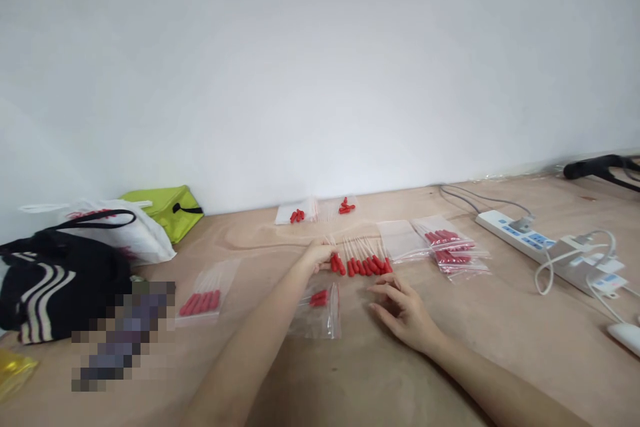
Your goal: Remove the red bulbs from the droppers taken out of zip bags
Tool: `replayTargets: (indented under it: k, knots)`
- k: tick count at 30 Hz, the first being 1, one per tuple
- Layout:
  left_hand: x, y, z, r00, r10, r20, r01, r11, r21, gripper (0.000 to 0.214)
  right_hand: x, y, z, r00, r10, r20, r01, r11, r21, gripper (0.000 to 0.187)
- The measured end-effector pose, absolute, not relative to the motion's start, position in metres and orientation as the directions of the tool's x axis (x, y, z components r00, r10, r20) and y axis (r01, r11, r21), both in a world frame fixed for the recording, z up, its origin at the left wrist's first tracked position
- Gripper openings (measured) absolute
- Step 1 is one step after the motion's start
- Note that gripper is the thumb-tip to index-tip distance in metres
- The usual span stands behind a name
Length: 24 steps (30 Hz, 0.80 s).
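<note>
The background is filled by a pale wall [320,80], and along its foot the brown counter [530,347] is spread. At the far left, the counter is occupied by a black bag [75,287] marked with white stripes. Behind it a white plastic bag [155,240] is set, and beyond that a green bag [163,207] is placed near the wall. On the right, a white power strip [537,251] is laid at a slant, with plugs and cables attached. A black object [597,164] is partly seen at the right edge.

The right hand [395,300] is held low over the counter, its thumb and fingers parted and curved, with the fingertips just beside the right end of the row. The left hand [321,257] is placed at the row's left end; whether its fingers are clamped on a stick cannot be told.

To the right of the row, several clear bags [447,240] holding red-tipped pieces are overlapped. One more filled bag [205,293] is laid at left, another bag [320,317] is partly hidden by the left forearm, and two small bags [295,213] are set by the wall.

Between the hands, the row of red-tipped sticks [369,266] is laid flat, pale shafts pointed towards the wall and red ends turned nearer.
</note>
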State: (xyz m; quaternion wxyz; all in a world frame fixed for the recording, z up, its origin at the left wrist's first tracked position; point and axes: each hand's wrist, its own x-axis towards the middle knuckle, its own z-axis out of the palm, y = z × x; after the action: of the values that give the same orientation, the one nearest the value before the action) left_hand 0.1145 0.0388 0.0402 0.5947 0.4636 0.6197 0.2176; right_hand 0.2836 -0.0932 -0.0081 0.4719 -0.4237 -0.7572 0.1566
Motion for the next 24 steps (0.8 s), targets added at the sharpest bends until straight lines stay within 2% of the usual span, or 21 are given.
replayTargets:
  k: [7,13,17,24]
  knots:
    - [0.132,0.050,0.038,0.078,0.842,-0.534,0.514,0.425,0.745,0.031,0.289,-0.093,-0.009,-0.152,0.843,0.516,0.505,0.515,-0.693,0.019]
    - [0.130,0.053,0.038,0.002,0.890,-0.457,0.633,0.352,0.689,0.029,0.287,-0.090,-0.011,-0.164,0.854,0.495,0.510,0.502,-0.698,0.019]
    - [0.121,0.054,0.039,-0.009,0.900,-0.435,0.679,0.325,0.658,0.032,0.287,-0.090,-0.013,-0.151,0.860,0.487,0.497,0.492,-0.715,0.018]
    - [0.105,0.048,0.046,0.025,0.882,-0.470,0.684,0.327,0.652,0.023,0.288,-0.089,-0.014,-0.168,0.874,0.457,0.492,0.476,-0.729,0.018]
